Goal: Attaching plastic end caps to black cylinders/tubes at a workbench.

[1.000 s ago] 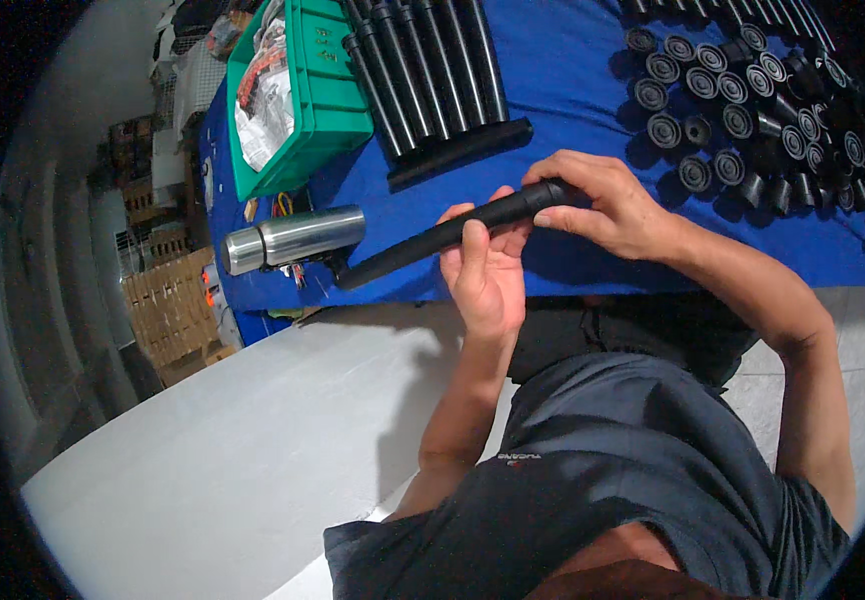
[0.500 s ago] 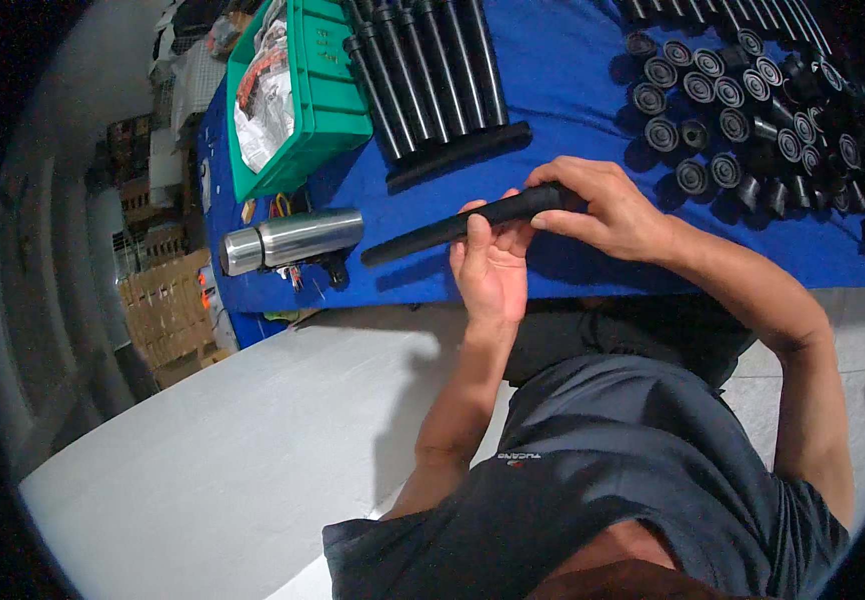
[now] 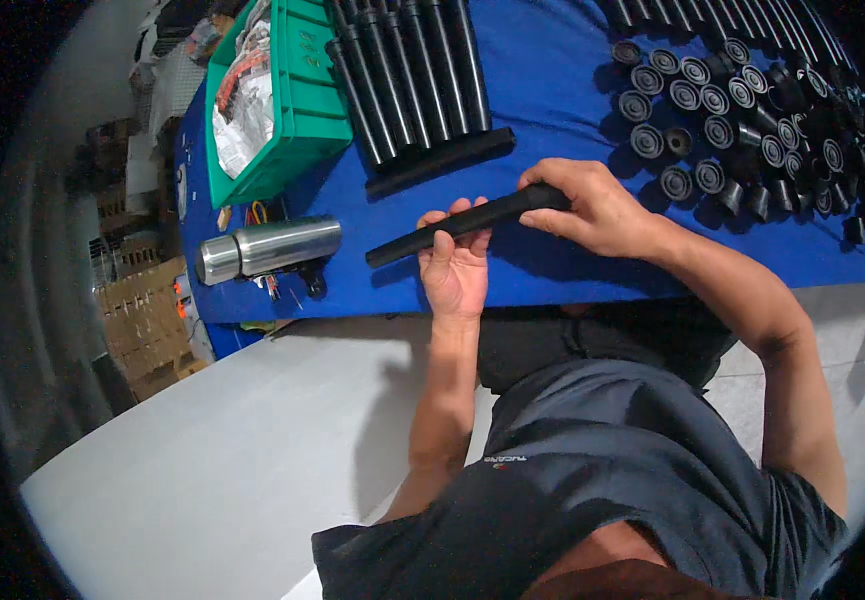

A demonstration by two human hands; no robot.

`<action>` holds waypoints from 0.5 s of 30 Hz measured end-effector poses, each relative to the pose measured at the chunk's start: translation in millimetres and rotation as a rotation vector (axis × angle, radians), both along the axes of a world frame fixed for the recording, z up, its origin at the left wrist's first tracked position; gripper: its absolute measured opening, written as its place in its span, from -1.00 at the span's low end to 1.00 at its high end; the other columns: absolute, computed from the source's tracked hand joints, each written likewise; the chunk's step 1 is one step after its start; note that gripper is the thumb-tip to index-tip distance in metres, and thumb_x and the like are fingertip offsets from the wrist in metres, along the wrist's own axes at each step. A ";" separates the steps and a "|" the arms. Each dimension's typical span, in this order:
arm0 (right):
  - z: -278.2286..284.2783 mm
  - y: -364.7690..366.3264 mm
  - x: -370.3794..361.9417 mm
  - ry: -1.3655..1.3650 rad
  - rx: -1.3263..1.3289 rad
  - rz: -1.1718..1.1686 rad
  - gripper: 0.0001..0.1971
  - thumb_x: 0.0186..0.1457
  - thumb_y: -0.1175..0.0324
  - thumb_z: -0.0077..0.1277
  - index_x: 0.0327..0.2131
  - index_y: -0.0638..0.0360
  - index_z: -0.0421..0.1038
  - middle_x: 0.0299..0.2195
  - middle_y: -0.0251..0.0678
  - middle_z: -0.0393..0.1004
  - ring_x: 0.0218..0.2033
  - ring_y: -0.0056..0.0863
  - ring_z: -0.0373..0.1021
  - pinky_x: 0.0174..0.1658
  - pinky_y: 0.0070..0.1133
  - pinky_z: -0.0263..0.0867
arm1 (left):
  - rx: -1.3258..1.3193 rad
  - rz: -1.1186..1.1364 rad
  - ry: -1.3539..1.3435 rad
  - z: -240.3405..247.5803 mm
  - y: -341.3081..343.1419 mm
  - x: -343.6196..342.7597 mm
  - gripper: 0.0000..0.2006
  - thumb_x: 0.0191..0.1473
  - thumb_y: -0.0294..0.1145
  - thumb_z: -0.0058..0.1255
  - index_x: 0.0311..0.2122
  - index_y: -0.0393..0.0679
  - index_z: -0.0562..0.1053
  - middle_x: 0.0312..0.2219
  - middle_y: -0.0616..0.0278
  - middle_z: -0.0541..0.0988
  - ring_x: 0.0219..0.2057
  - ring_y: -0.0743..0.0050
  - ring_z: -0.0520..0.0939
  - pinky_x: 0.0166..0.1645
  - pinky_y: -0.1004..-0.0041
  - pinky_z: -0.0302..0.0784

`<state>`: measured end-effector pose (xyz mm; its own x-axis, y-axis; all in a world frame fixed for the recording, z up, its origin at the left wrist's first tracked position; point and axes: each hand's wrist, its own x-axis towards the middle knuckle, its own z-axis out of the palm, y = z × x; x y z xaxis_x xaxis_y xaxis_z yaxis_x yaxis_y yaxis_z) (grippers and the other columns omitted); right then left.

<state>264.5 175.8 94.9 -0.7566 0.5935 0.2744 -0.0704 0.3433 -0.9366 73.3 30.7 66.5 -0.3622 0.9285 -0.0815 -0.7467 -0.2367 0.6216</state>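
A long black tube (image 3: 423, 236), slimmer at its left end and thicker at its right, is held slantwise above the blue cloth. Underneath it, my left hand (image 3: 456, 270) cradles the slimmer half, thumb on the near side and fingertips showing beyond. At the thicker end, my right hand (image 3: 593, 208) grips from above between thumb and fingers, hiding part of that end. Just beyond the held tube, several black tubes (image 3: 428, 90) lie side by side. A separate black bar-like piece (image 3: 443, 163) rests across their near ends.
Left of my hands, a steel flask (image 3: 283, 246) lies on its side near the table edge. A green crate (image 3: 313, 100) holding crumpled plastic stands behind it. Many round black caps (image 3: 718, 132) spread over the blue cloth (image 3: 553, 110) at right, with more black rods (image 3: 753, 22) beyond.
My left hand has slid along the tube toward its slimmer end. The right hand keeps its grip on the thicker end. The whole view has shifted slightly.
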 end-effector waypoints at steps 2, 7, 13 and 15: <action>-3.6 -0.4 -1.0 0.007 0.047 -0.012 -0.68 -0.03 0.29 0.17 -0.24 0.29 0.39 -0.49 -0.07 0.41 -0.44 -0.11 0.39 -0.38 -0.38 0.27 | -0.026 0.040 0.052 2.3 -0.5 2.8 -0.75 0.10 -0.37 0.08 -0.09 -0.08 0.45 -0.04 0.01 0.51 0.08 -0.08 0.45 0.10 0.12 0.52; -4.4 4.5 -1.3 -0.012 0.084 -0.011 -0.66 -0.05 0.31 0.18 -0.23 0.28 0.38 -0.46 -0.09 0.42 -0.41 -0.15 0.41 -0.35 -0.39 0.29 | -0.029 0.007 -0.009 0.7 0.1 -0.1 -0.75 0.09 -0.41 0.09 -0.09 -0.11 0.45 -0.01 0.02 0.50 0.12 -0.06 0.40 0.18 0.07 0.41; -2.7 7.9 -1.6 -0.092 -0.174 0.034 -0.63 -0.05 0.35 0.24 -0.19 0.26 0.37 -0.47 -0.35 0.41 -0.40 -0.58 0.37 -0.33 -0.53 0.29 | 0.036 -0.034 -0.124 0.3 -0.3 -4.1 -0.71 0.04 -0.60 0.07 -0.09 -0.14 0.42 0.00 0.00 0.48 0.16 -0.06 0.36 0.24 0.02 0.30; -6.1 9.1 3.4 -0.123 -0.279 0.145 -0.64 0.00 0.25 0.21 -0.20 0.25 0.37 -0.57 -0.25 0.47 -0.56 -0.52 0.44 -0.48 -0.53 0.31 | 0.021 -0.043 -0.122 -1.0 5.1 -0.1 -0.70 0.04 -0.61 0.05 -0.08 -0.14 0.42 0.00 -0.01 0.48 0.16 -0.08 0.36 0.25 0.01 0.28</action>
